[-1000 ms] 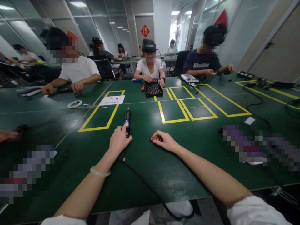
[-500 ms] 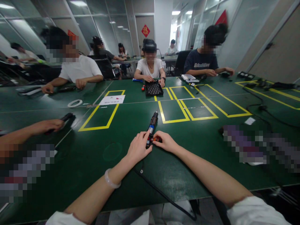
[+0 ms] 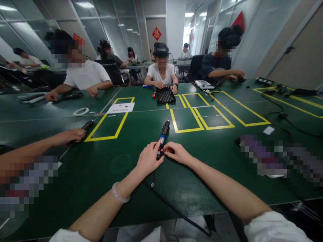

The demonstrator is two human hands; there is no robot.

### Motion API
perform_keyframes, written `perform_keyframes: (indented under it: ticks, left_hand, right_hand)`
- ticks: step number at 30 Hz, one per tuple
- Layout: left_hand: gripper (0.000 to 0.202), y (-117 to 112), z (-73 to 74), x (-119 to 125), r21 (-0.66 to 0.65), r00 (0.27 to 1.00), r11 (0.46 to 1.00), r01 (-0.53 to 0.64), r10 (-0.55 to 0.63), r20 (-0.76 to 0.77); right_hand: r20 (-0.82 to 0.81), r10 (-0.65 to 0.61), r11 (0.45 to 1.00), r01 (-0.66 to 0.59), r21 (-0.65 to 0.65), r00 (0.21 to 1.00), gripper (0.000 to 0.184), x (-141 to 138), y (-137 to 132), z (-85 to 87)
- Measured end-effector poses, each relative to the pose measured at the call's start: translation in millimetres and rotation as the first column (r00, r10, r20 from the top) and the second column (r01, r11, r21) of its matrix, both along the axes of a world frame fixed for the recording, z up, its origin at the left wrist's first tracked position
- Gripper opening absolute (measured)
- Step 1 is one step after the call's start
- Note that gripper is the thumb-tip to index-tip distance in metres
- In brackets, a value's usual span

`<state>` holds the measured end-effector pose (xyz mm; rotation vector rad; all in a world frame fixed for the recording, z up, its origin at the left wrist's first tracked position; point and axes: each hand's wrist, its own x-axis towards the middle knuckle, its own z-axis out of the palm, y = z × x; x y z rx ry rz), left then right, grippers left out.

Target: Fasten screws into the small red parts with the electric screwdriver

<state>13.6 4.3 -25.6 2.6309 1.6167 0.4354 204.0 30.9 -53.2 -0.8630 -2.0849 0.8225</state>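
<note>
An electric screwdriver (image 3: pixel 165 129), black with a blue and silver band, lies on the green table with its tip pointing away from me. My left hand (image 3: pixel 149 157) is closed around its near half and holds it down. At the tool's near end, small red and dark parts show. My right hand (image 3: pixel 178 153) is beside it, thumb and fingers pinched at those parts. What sits between the right fingertips is mostly hidden. A black cord (image 3: pixel 174 210) runs from under my left hand over the table's front edge.
Yellow tape rectangles (image 3: pixel 189 130) mark the green table (image 3: pixel 106 188). A co-worker's hand (image 3: pixel 72 135) holds a dark tool at left. Opposite, a person works at a black tray (image 3: pixel 166 95). A white paper (image 3: pixel 121 107) and a white ring (image 3: pixel 80 111) lie to the left.
My right fingers have turned slightly and less of the red-orange part shows. My left hand and the screwdriver stay put. The co-worker's hand at left has moved right with its tool.
</note>
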Motion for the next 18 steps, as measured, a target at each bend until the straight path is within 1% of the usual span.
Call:
perform_keyframes:
  ticks: [3,7,14,18]
  left_hand:
    - [0.061,0.3,0.6,0.4,0.0,1.0,1.0,-0.018,0.018,0.003]
    - [0.058,2.5,0.5,3.1,-0.017,0.997,0.997,-0.073,0.073,0.001]
    - [0.061,6.4,2.8,8.8,-0.017,0.991,0.993,-0.115,0.114,-0.063]
    - [0.062,8.4,3.6,7.2,-0.023,0.987,0.991,-0.128,0.126,-0.099]
  right_hand:
    - [0.012,-0.009,1.0,0.009,0.023,1.0,0.012,0.6,-0.7,1.2]
    - [0.05,-0.034,0.998,0.031,0.062,0.998,0.016,1.2,-1.1,2.4]
    - [0.089,-0.034,0.992,0.023,0.125,0.995,0.016,2.2,-1.5,0.2]
    - [0.082,-0.02,0.994,0.011,0.108,0.996,0.021,1.6,-1.9,-1.1]
